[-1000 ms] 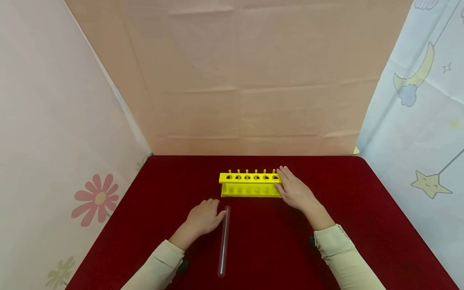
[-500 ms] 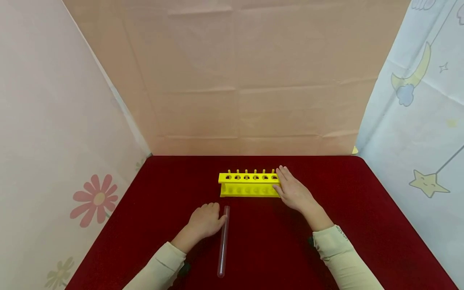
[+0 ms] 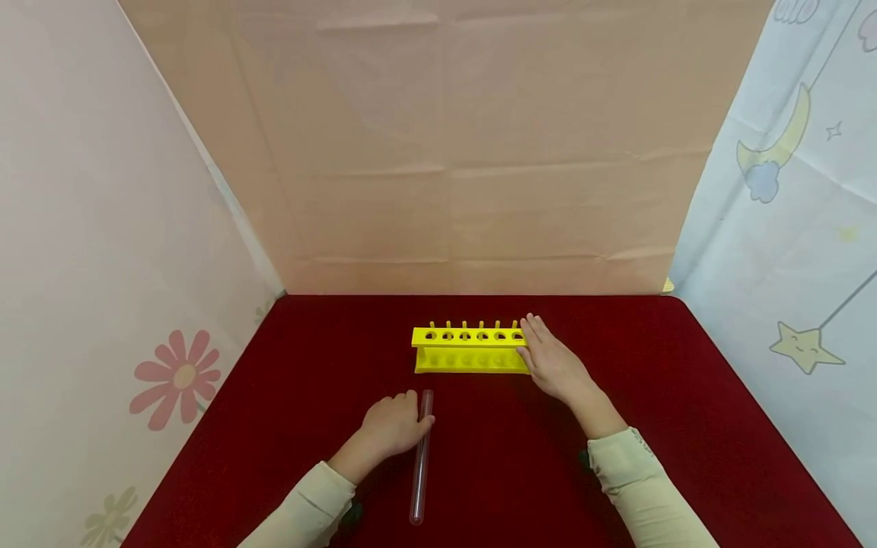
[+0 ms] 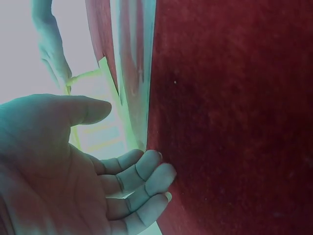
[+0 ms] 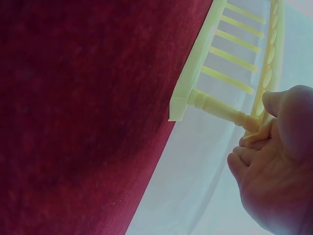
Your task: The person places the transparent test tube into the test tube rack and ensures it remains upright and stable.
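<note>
A yellow test tube rack [image 3: 471, 359] stands mid-table, its row of holes and pegs facing up. My right hand [image 3: 556, 367] holds the rack's right end, with the thumb in front and fingers over the top; the right wrist view shows them around the end of the upper bar [image 5: 268, 63]. Nearer to me lies a clear test tube [image 3: 420, 476], its rounded end toward me. My left hand [image 3: 392, 423] is just over the tube's upper part, thumb extended across it. In the left wrist view, thumb and loosely bent fingers stand apart near the tube [image 4: 134, 58]; contact is unclear.
Dark red cloth [image 3: 329, 342] covers the table. A tan paper sheet [image 3: 445, 213] rises behind it. Printed panels stand at both sides, a flowered one [image 3: 137, 266] at left and one with moon and star [image 3: 767, 251] at right.
My left hand has shifted slightly right and toward me, and its thumb now crosses the tube. The right hand stays on the rack; tube and rack keep their places.
</note>
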The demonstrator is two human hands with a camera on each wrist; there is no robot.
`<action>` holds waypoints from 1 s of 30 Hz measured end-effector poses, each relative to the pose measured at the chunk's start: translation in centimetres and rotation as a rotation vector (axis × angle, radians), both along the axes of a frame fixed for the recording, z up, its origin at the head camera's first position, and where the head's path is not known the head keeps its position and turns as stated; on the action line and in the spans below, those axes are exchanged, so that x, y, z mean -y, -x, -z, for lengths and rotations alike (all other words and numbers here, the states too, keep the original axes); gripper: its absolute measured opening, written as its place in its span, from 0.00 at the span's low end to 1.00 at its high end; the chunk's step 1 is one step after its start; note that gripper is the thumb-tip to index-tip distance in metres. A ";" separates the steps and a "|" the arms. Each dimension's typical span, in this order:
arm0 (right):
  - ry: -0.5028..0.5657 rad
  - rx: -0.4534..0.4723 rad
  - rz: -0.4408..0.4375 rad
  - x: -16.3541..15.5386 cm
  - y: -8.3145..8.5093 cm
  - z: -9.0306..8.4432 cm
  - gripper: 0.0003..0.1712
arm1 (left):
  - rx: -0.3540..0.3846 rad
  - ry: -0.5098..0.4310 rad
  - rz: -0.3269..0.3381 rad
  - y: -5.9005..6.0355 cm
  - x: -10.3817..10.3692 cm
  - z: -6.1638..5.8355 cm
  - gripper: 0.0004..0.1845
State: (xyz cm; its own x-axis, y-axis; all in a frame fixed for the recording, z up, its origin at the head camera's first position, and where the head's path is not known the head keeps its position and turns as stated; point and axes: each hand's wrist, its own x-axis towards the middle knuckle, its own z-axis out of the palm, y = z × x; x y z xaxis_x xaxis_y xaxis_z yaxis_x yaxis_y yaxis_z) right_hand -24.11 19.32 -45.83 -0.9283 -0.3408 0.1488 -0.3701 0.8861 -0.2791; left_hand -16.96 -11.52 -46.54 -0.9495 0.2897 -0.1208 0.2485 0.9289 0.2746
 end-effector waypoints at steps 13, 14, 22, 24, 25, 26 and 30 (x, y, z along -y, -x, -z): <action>0.014 -0.012 0.008 0.2 0.0 0.7 0.35 | 0.060 -0.014 -0.068 -0.5 -0.5 -0.3 0.21; 0.012 -0.015 0.008 0.2 0.1 0.8 0.35 | 0.059 -0.013 -0.069 -0.5 -0.5 -0.3 0.21; 0.013 -0.015 0.009 0.2 0.2 0.7 0.35 | 0.063 -0.014 -0.068 -0.4 -0.8 0.2 0.22; 0.013 -0.009 0.012 0.2 0.2 0.6 0.35 | 0.069 -0.016 -0.071 -0.3 -0.9 0.3 0.21; 0.014 -0.007 0.013 0.2 0.2 0.6 0.35 | 0.069 -0.018 -0.073 -0.3 -0.9 0.3 0.22; 0.016 -0.008 0.013 0.3 0.2 0.5 0.36 | 0.068 -0.017 -0.073 -0.3 -1.0 0.4 0.22; 0.018 -0.019 0.011 0.3 0.2 0.5 0.35 | 0.067 -0.012 -0.082 -0.2 -1.1 0.6 0.22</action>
